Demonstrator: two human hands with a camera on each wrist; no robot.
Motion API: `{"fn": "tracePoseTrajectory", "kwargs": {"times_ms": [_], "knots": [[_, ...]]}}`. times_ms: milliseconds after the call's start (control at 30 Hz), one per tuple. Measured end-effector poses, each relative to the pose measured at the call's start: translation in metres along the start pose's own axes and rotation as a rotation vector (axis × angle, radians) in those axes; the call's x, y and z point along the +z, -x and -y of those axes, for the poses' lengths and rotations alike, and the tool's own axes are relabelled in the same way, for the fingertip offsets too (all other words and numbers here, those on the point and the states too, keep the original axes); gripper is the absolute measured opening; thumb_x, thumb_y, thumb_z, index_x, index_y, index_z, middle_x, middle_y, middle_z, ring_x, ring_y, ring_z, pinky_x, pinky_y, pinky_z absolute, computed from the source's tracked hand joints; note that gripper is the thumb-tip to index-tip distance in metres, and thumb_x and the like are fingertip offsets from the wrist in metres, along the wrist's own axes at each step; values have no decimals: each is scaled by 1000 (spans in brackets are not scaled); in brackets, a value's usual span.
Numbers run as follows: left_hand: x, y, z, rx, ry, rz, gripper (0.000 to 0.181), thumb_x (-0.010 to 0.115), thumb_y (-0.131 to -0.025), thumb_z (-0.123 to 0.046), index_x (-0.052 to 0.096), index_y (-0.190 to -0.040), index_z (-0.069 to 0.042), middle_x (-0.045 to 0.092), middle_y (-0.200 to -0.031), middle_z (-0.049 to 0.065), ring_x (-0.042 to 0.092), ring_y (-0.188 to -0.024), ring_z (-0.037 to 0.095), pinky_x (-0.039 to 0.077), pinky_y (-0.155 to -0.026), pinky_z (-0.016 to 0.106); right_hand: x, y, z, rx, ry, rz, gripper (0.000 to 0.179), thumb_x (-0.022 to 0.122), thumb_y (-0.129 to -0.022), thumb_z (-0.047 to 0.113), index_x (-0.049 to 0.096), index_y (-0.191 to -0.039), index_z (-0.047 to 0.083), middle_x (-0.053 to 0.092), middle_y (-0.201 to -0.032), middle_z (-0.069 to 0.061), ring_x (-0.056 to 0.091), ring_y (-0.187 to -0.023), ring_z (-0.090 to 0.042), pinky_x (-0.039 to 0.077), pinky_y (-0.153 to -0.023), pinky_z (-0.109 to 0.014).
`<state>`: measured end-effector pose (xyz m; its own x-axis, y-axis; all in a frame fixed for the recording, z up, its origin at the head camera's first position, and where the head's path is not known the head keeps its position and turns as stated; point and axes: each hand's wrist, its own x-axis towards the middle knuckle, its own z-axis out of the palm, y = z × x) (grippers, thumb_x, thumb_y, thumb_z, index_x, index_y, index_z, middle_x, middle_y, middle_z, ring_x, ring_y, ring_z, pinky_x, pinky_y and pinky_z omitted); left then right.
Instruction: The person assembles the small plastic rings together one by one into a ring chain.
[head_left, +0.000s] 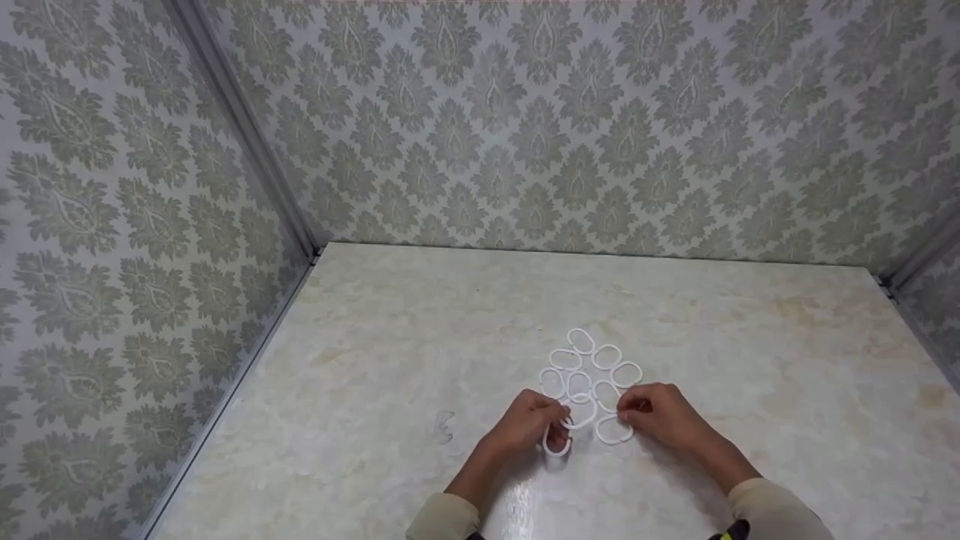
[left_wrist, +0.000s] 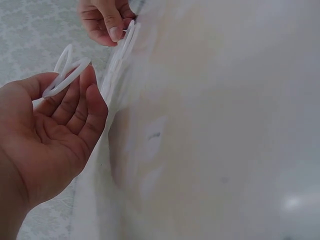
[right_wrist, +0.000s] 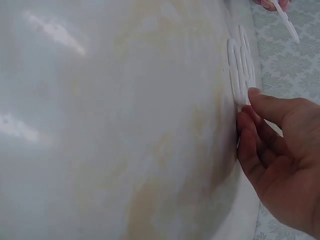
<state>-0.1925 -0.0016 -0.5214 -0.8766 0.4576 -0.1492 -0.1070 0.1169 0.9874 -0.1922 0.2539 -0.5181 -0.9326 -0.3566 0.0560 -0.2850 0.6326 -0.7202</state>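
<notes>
Damask-patterned wallpaper (head_left: 495, 120) backs a pale, marbled tabletop (head_left: 360, 360), where a person in light sleeves (head_left: 444, 516) handles slim white rings. The rings, smooth, milky white and plain, run from nearly round to oval, each a thin, even band around an open middle. A flat cluster of rings (head_left: 592, 388) lies just beyond and between the two hands, edge to edge, narrowing to a single ring at the end farthest from them. The left hand (head_left: 529, 420) pinches two rings (left_wrist: 70, 76), raised and tilted, between thumb and fingers; from the head view, one overlaps the cluster's near side. The right hand (head_left: 664, 412) pinches the edge of a near ring (head_left: 613, 442) lying just beside its fingertips.
</notes>
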Motion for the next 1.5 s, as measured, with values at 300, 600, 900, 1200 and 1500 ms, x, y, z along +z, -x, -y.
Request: {"fn": "tracePoseTrajectory", "kwargs": {"times_ms": [300, 600, 900, 1200, 1500], "knots": [[2, -1, -2, -35, -26, -2, 30, 57, -94, -8, 67, -87, 20, 58, -57, -4, 55, -50, 4, 46, -52, 18, 7, -4, 4, 12, 89, 12, 4, 78, -85, 9, 76, -87, 12, 69, -81, 1, 51, -73, 1, 44, -66, -20], [2, -2, 0, -35, -55, 15, 29, 56, -95, -7, 67, -86, 18, 59, -58, -2, 55, -51, 4, 47, -52, 17, 6, -7, 10, 130, 139, 70, 11, 75, -86, 1, 69, -83, 10, 61, -77, 1, 51, -75, -12, 43, -66, -22], [2, -1, -1, -25, -82, 28, 30, 59, -95, -10, 69, -87, 17, 60, -60, -1, 57, -50, 5, 47, -51, 18, 3, -2, 12, 72, 182, 98, 12, 71, -90, 4, 63, -84, 10, 57, -79, 2, 46, -75, -7, 40, -67, -22], [2, 0, -1, -17, -95, 33, 31, 59, -96, -9, 70, -87, 17, 59, -59, -1, 58, -50, 4, 47, -52, 17, -1, -2, 4, 32, 114, 63, 10, 71, -91, 6, 66, -84, 10, 61, -75, 3, 46, -70, -2, 39, -65, -20], [2, 0, 1, -17, -70, 34, 30, 57, -96, -8, 69, -88, 19, 58, -57, -3, 56, -49, 2, 47, -52, 16, -6, -3, -1, 48, 43, 80, 2, 73, -91, 9, 72, -91, 7, 69, -84, -1, 51, -77, -3, 44, -70, -20]]}}
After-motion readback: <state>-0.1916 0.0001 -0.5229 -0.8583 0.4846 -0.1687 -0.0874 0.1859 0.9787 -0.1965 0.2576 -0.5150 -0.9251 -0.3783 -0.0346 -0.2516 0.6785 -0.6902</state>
